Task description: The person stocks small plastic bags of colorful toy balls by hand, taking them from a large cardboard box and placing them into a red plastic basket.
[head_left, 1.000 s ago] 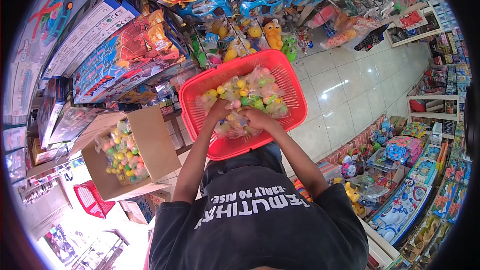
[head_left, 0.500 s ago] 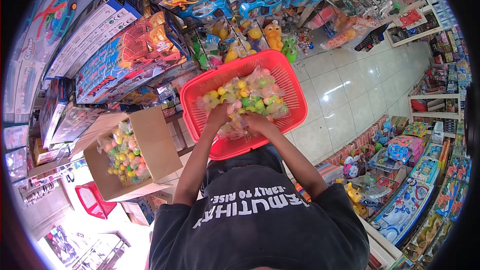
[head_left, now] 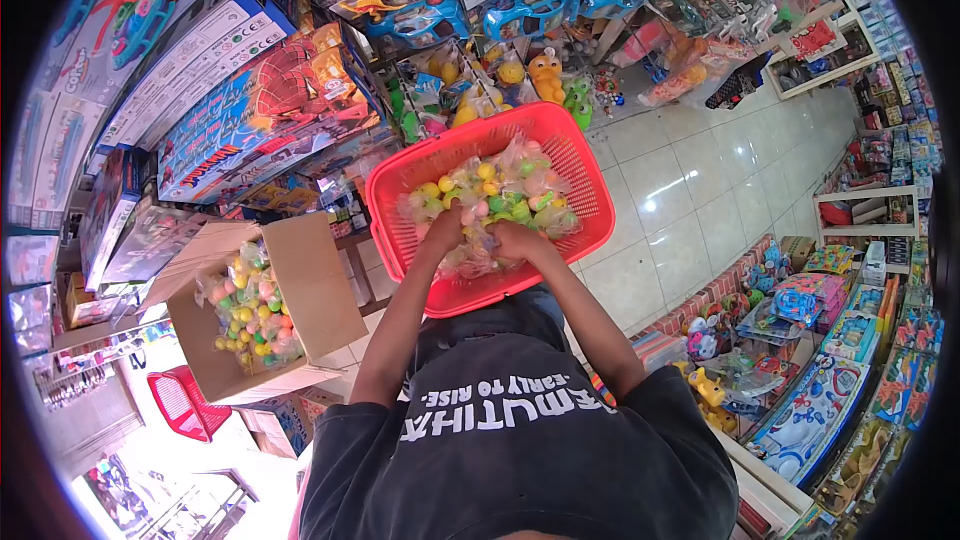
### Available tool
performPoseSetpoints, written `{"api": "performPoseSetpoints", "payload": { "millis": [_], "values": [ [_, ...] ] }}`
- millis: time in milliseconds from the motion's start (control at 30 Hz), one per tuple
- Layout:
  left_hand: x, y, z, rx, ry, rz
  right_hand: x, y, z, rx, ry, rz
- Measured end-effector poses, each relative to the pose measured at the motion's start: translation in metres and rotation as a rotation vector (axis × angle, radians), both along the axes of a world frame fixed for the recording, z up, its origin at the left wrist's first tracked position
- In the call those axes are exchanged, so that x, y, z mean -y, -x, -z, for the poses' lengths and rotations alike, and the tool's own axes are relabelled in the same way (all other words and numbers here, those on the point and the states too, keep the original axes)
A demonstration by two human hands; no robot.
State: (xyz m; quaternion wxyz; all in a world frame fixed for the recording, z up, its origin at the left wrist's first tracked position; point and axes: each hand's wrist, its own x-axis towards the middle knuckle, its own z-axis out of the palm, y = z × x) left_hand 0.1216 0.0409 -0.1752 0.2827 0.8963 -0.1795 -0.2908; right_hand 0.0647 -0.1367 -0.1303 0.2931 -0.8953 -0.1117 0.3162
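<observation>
A red plastic basket [head_left: 588,175] sits in front of my lap, holding clear plastic bags of small yellow, green, pink and orange balls [head_left: 487,172]. Inside it, my left hand [head_left: 446,228] has its fingers closed on the plastic of a bag near the basket's left part. Just to its right, my right hand [head_left: 512,240] is closed on the plastic as well, its fingertips partly hidden among the bags. The two hands are close together, with crumpled clear plastic [head_left: 472,258] between and below them.
An open cardboard box [head_left: 318,285] with more bagged balls [head_left: 255,310] stands at my left. Behind it is another red basket [head_left: 188,403]. Stacked toy boxes [head_left: 270,110] rise at left. Hanging toy packs [head_left: 420,20] line the front; tiled floor [head_left: 690,190] and toy shelves [head_left: 810,410] lie right.
My left hand has shifted slightly up and right, and its fingers show more above the bags. The right hand stays nearly in place. The view has moved a little.
</observation>
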Motion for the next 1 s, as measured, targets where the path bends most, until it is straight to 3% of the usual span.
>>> {"api": "performPoseSetpoints", "payload": {
  "millis": [67, 133, 233, 367, 733, 1000],
  "values": [
    [-0.002, 0.000, -0.003, 0.034, 0.004, -0.003, 0.001, -0.005, 0.003, 0.012, -0.015, 0.026],
    [-0.002, 0.000, -0.010, -0.033, 0.050, -0.004, 0.000, -0.010, -0.008, 0.278, -0.054, 0.210],
    [-0.001, -0.007, -0.015, -0.187, -0.042, 0.006, -0.004, -0.026, -0.005, 0.204, -0.084, 0.099],
    [0.000, -0.003, -0.029, -0.173, 0.042, -0.021, -0.010, -0.025, 0.007, 0.141, -0.006, -0.031],
    [0.006, 0.001, -0.011, 0.056, -0.024, -0.020, -0.019, -0.013, -0.010, 0.094, 0.288, -0.027],
    [0.008, 0.006, -0.034, 0.029, -0.186, 0.068, -0.004, -0.010, -0.004, 0.039, 0.136, -0.054]
  ]
}}
